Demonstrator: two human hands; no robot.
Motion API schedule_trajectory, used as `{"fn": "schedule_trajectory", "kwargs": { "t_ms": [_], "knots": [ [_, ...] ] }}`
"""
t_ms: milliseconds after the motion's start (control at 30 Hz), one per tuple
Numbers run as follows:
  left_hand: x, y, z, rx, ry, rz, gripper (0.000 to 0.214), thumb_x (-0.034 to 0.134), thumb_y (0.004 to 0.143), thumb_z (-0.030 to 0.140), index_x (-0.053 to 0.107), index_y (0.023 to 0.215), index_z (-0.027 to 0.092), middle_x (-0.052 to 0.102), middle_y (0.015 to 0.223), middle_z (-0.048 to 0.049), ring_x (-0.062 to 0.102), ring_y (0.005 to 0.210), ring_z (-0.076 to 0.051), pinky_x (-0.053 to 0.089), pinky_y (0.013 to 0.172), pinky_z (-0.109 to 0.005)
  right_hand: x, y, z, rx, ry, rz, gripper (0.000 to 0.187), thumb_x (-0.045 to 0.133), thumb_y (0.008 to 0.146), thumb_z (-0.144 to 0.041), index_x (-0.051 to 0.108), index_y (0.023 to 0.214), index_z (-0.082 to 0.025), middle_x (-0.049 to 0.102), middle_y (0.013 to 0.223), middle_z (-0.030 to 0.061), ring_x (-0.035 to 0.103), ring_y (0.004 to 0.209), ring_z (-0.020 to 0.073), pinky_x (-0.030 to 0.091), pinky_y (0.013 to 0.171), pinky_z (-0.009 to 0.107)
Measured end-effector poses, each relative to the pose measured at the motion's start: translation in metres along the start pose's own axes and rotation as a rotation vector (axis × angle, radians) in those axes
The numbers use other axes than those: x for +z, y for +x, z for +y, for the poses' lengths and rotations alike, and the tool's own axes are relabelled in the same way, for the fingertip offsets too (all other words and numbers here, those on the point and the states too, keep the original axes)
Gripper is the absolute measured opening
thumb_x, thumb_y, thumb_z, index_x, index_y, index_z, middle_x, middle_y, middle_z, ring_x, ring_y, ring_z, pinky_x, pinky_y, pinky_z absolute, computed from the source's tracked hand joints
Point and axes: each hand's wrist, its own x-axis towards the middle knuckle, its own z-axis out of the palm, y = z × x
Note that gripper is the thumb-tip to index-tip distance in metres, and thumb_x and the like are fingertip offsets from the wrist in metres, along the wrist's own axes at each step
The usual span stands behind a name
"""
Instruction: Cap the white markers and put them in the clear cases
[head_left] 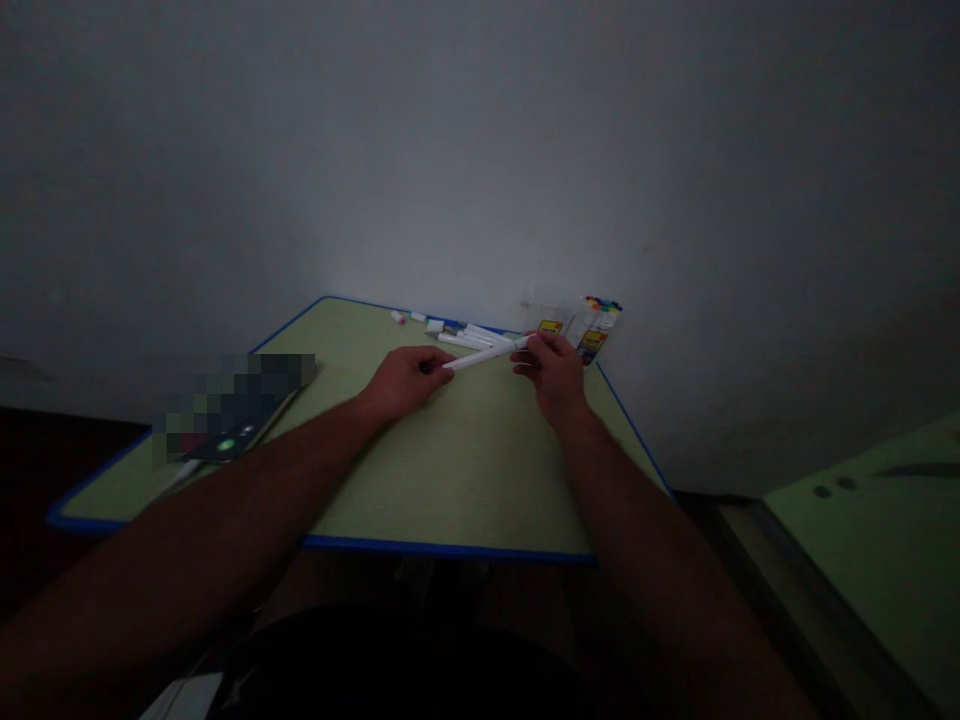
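Both my hands hold one white marker (484, 356) above the far part of a green table with a blue rim (450, 548). My left hand (405, 382) grips the marker's near, lower end with curled fingers. My right hand (553, 372) pinches its far end, close to a clear marker packet (592, 335). Several loose white markers and caps (461, 335) lie on the table just behind the held marker, against the wall.
A dark phone with a lit green dot (225, 440) lies on the table's left side. A pale wall rises right behind the table. A second green table (885, 540) stands at the right. The room is dim.
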Motion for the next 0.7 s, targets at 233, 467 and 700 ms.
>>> {"fn": "schedule_trajectory", "kwargs": {
  "t_ms": [233, 467, 700],
  "knots": [
    [0.000, 0.000, -0.008, 0.154, 0.287, -0.126, 0.047, 0.063, 0.081, 0.047, 0.077, 0.118, 0.022, 0.075, 0.122, -0.0115, 0.066, 0.114, -0.031, 0.047, 0.103, -0.044, -0.020, 0.021, -0.019, -0.114, 0.031, 0.187, 0.029, 0.076, 0.077, -0.043, 0.061, 0.091, -0.022, 0.068, 0.078, -0.0016, 0.066, 0.061, 0.0114, 0.056, 0.052, 0.023],
    [0.003, 0.002, -0.016, 0.241, 0.400, -0.310, 0.054, 0.058, 0.085, 0.052, 0.072, 0.128, 0.021, 0.070, 0.135, -0.0117, 0.061, 0.127, -0.030, 0.040, 0.112, -0.044, -0.059, 0.055, -0.060, -0.280, -0.159, 0.378, 0.027, 0.067, 0.082, -0.046, 0.062, 0.095, -0.023, 0.066, 0.080, -0.0016, 0.060, 0.057, 0.0092, 0.051, 0.047, 0.020],
    [0.004, 0.003, -0.017, 0.263, 0.367, -0.326, 0.051, 0.059, 0.084, 0.050, 0.075, 0.122, 0.021, 0.072, 0.131, -0.0132, 0.063, 0.125, -0.031, 0.040, 0.112, -0.045, -0.103, 0.088, -0.118, -0.404, -0.316, 0.591, 0.018, 0.063, 0.089, -0.037, 0.059, 0.098, -0.021, 0.059, 0.081, -0.0017, 0.059, 0.059, 0.0085, 0.049, 0.046, 0.018]
  ]
}}
